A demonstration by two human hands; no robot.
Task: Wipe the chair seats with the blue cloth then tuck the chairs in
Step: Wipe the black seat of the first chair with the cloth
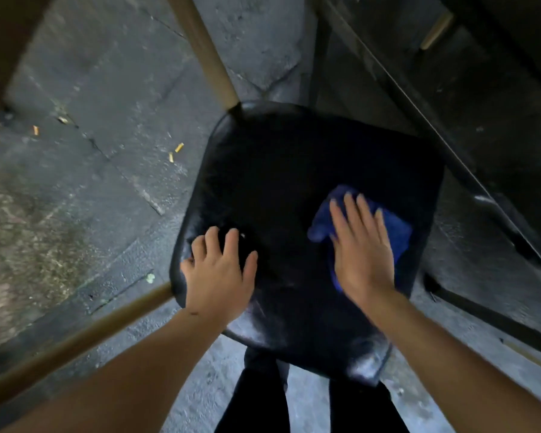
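Blue cloth (388, 229) lies on the right half of the black chair seat (278, 170), pinned flat under my right hand (363, 254), whose fingers are spread wide over it. My left hand (221, 276) rests on the seat's left edge, fingers curled loosely, holding nothing. Grey paving (91, 151) surrounds the chair.

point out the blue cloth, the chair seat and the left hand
blue cloth (397, 232), head view, bare right part beside the fingers
chair seat (281, 182), head view, bare black middle
left hand (219, 276), head view, back of hand
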